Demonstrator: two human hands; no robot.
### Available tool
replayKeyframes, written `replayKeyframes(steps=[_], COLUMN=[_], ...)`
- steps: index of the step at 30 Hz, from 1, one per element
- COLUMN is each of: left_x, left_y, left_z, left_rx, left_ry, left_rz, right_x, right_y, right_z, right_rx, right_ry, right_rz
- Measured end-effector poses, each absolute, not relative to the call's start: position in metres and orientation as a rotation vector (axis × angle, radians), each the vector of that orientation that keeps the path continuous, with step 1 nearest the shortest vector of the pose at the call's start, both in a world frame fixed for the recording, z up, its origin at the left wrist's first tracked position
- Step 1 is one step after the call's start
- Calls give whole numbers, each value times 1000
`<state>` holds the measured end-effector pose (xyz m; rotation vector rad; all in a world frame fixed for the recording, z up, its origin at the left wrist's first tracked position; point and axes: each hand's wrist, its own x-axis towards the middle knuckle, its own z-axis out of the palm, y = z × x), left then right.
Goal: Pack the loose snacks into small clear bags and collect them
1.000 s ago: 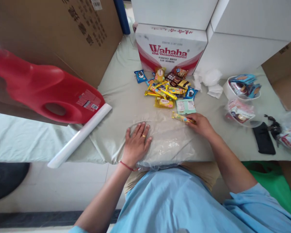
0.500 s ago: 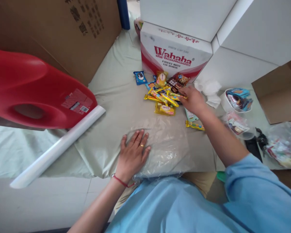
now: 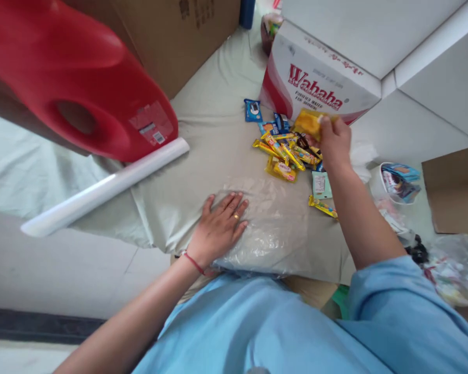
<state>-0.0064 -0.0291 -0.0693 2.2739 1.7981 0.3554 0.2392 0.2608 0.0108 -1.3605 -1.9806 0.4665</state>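
Observation:
My right hand (image 3: 335, 139) pinches a yellow snack packet (image 3: 309, 122), lifted over the snack pile in front of the white and red carton. Below it lie several slim yellow snack sticks (image 3: 283, 148), another yellow packet (image 3: 281, 169) and a blue packet (image 3: 253, 110). A pale green packet (image 3: 321, 185) and a single yellow stick (image 3: 323, 206) are under and beside my right forearm. My left hand (image 3: 223, 224) rests flat with fingers spread, on the left edge of a clear plastic sheet or bag (image 3: 271, 234) on the cloth.
The Wahaha carton (image 3: 315, 83) stands behind the snacks. At left are a big red jug (image 3: 113, 93) and a white plastic roll (image 3: 109, 187). To the right sit a white tub of packets (image 3: 378, 182), crumpled tissue (image 3: 362, 158), a clear bag (image 3: 458, 265) and an open cardboard box (image 3: 452, 192).
My right hand has taken the yellow packet from the back of the pile and raised it. My left hand stays flat on the plastic. The view has turned somewhat.

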Motion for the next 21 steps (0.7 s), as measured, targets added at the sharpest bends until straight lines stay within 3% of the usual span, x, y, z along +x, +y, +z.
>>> replayKeyframes(steps=[4,7,9,12,14,18,21], left_x=[-5,-4,-3,-3,-3,-2,-2], left_y=[-29,-29,-30,-30,-29,-28,-28], left_z=[-71,-72,-72,-72,-72,-74,-73], left_rx=[2230,2224,2226,2223,2230,2234,2206], left_ry=[1782,1783,1789,1798,1792,1784,1780], left_rz=[404,426,432,426,421,449,445], right_x=[254,249,249,260,267,263,254], right_y=[137,64,42,38,42,52,58], right_z=[15,-3,-16,-19,-11,3,2], right_rx=[-1423,-1455,-1520,-1552,-1423,-1093,-1110], right_ry=[-1635,-1619,-1825,-2222,-2443,-2968,-3151], right_rz=[1336,1706,1548,805,524,505,421])
